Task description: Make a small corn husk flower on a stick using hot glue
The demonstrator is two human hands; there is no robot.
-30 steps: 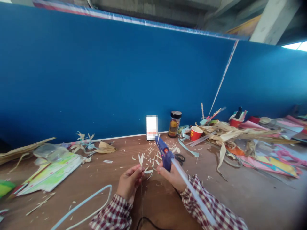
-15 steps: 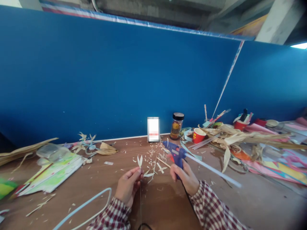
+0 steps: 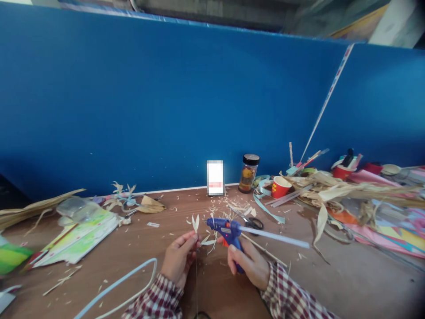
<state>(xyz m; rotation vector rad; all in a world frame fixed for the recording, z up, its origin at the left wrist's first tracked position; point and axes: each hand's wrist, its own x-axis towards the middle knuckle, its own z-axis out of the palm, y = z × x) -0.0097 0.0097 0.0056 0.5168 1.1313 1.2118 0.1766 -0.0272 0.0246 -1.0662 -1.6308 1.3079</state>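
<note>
My left hand point(image 3: 179, 258) is closed in a pinch on a thin wire stem topped by a small pale husk petal piece point(image 3: 195, 222). My right hand point(image 3: 249, 263) is wrapped around the grip of a blue hot glue gun point(image 3: 228, 230). The gun's nozzle points left toward the petal piece, a short gap away. A long clear glue stick point(image 3: 277, 238) juts out of the gun's back to the right. Pale husk scraps point(image 3: 217, 210) lie scattered on the brown table point(image 3: 332, 279) just beyond both hands.
Black scissors point(image 3: 253, 222), a black-lidded glass jar point(image 3: 249, 173) and a red paper cup point(image 3: 280, 187) stand behind the hands. Dried husks and coloured paper point(image 3: 358, 195) pile up at right. A light-blue wire loop point(image 3: 122, 281) and printed sheets point(image 3: 76, 237) lie at left. A blue wall point(image 3: 166, 110) backs the table.
The glue gun swung from pointing away up the table to lying level, and its nozzle came down and left close to the petal piece. My left hand stayed almost still.
</note>
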